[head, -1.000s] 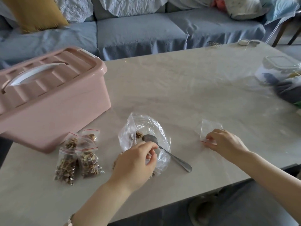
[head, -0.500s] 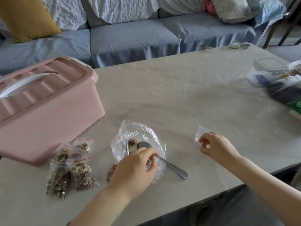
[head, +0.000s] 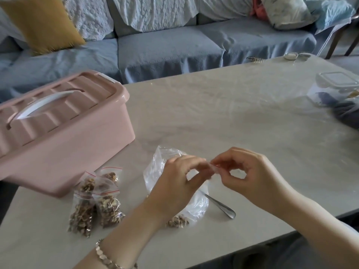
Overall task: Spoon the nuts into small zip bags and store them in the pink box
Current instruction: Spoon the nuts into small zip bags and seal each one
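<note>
Both hands meet above the large clear nut bag (head: 161,166) near the table's front edge. My left hand (head: 178,183) and my right hand (head: 250,173) each pinch one side of a small empty zip bag (head: 212,168) between them; most of it is hidden by fingers. The metal spoon (head: 223,207) lies under my hands, its bowl hidden, handle pointing right. A few nuts (head: 177,223) show at the big bag's near end. Three filled small zip bags (head: 95,202) lie to the left. The pink box (head: 64,140) stands closed at the left, with a white handle.
A clear lidded container (head: 337,84) and a dark bundle (head: 347,113) sit at the table's right edge. Small items (head: 291,55) lie at the far edge. A blue sofa (head: 165,47) with cushions runs behind the table.
My right hand lifted the small empty zip bag off the table and carried it left. My left hand let go of the big bag's side and rose to take hold of the small bag.
</note>
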{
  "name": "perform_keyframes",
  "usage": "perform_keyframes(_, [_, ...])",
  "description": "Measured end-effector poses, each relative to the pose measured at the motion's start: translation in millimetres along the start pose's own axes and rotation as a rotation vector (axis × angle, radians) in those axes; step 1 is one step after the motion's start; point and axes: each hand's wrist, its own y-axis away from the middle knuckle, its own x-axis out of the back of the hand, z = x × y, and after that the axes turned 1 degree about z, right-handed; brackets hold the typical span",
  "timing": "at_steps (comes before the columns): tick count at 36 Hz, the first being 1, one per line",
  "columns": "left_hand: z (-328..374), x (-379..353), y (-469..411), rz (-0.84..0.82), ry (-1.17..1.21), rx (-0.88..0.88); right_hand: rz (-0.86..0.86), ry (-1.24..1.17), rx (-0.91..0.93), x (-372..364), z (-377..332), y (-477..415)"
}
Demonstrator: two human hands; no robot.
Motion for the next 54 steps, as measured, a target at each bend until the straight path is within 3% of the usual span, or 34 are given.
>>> perform_keyframes(4, [0.2, 10.4, 12.8, -0.046, 0.163, 0.167, -0.109, -0.017, -0.146, -3.5, -8.1, 1.1])
perform_keyframes(11, [0.3, 29.4, 22.9, -0.079, -0.051, 0.323, -0.177, -0.299, -0.433, -20.5, -18.2, -1.8])
perform_keyframes(13, [-4.1, 29.7, 27.1, 0.004, -0.201, 0.26, -0.143, -0.366, -0.455, -28.1, -22.9, -1.4])
perform_keyframes(16, [-10.4, 25.3, 32.9, 0.257, -0.501, 0.11, -0.017, -0.462, -0.489, -40.2, -27.5, -1.3])
perform_keyframes(19, [-6.1, 21.4, 36.8, 0.393, -0.539, 0.06, 0.058, -0.529, -0.523, -48.1, -30.0, -2.4])
perform_keyframes(21, [-1.5, 21.1, 39.7, 0.367, -0.459, 0.062, 0.088, -0.578, -0.53, -50.7, -33.3, -2.8])
perform_keyframes(24, [5.1, 20.1, 46.6, 0.326, -0.108, 0.229, 0.152, -0.596, -0.523, -52.8, -38.2, -1.8])
perform_keyframes(28, [13.7, 14.7, 53.0, 0.426, 0.109, 0.305, 0.234, -0.553, -0.49, -55.8, -40.5, 1.0])
perform_keyframes(31, [16.5, 11.7, 53.9, 0.392, 0.256, 0.4, 0.221, -0.516, -0.469, -58.9, -40.8, 4.4])
perform_keyframes(44, [14.8, 19.7, 53.2, 0.286, 0.445, 0.615, 0.093, -0.41, -0.45, -65.1, -32.8, 11.3])
perform_keyframes(54, [14.2, 30.7, 53.0, 0.159, 0.494, 0.562, -0.148, -0.532, -0.559, -54.2, -29.1, 4.4])
